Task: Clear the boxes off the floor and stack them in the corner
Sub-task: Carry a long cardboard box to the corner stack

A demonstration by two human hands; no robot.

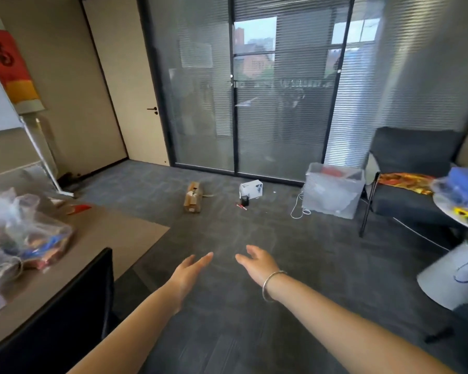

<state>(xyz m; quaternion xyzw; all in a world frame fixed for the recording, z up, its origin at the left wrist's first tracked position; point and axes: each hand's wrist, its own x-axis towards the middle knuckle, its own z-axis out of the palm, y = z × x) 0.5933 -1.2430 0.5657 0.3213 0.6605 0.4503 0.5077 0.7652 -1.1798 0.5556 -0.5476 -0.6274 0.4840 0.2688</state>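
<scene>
Both hands, left hand (191,271) and right hand (256,261), reach empty and open-fingered toward cardboard box (193,198), white box (251,189).

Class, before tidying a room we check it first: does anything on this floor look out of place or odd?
Yes. A taped brown cardboard box and a white box lie loose on the carpet, apart, and a white cable trails beside the clear bin.

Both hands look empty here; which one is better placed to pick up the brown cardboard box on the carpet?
Probably left. The left hand is open and nearer the cardboard box's side; the open right hand lines up with the white box.
</scene>
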